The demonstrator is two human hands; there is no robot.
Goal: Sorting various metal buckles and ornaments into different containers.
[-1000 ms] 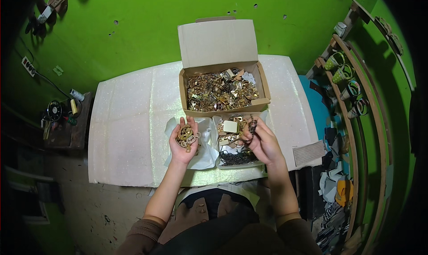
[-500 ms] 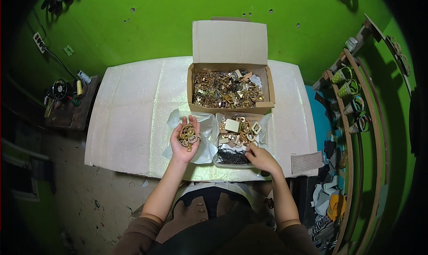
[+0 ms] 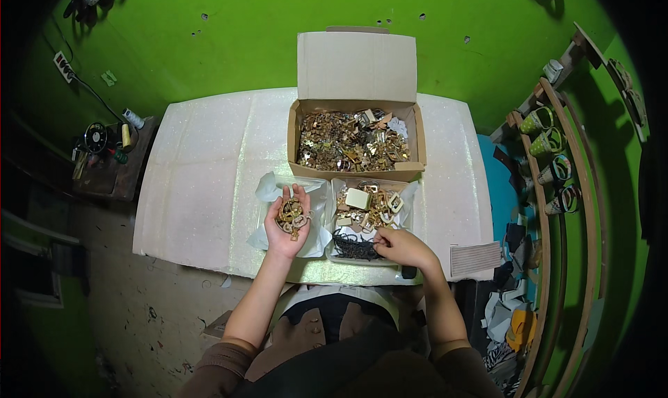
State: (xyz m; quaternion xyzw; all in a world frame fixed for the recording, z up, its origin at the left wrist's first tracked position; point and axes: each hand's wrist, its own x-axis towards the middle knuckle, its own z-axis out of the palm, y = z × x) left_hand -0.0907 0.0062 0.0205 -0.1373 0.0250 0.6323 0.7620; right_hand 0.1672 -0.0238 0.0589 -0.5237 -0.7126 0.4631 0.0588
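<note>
My left hand is palm up above the left tray, cradling a small pile of gold-coloured metal buckles with its fingers slightly curled. Under it, the clear tray lined with white plastic is partly hidden. At the near right corner of the other clear tray, my right hand pinches the edge of a tangle of black strands. Behind the strands lie gold buckles, loose metal fittings and a cream rectangular piece.
An open cardboard box full of mixed metal fittings stands behind the trays. A ribbed grey piece lies at the table's right corner. Sandals hang on a wooden rack to the right. A side stand with thread spools is at left.
My right hand has shifted a little left and down, and the black strands look more bunched and lifted. My left hand still holds the buckles in much the same place.
</note>
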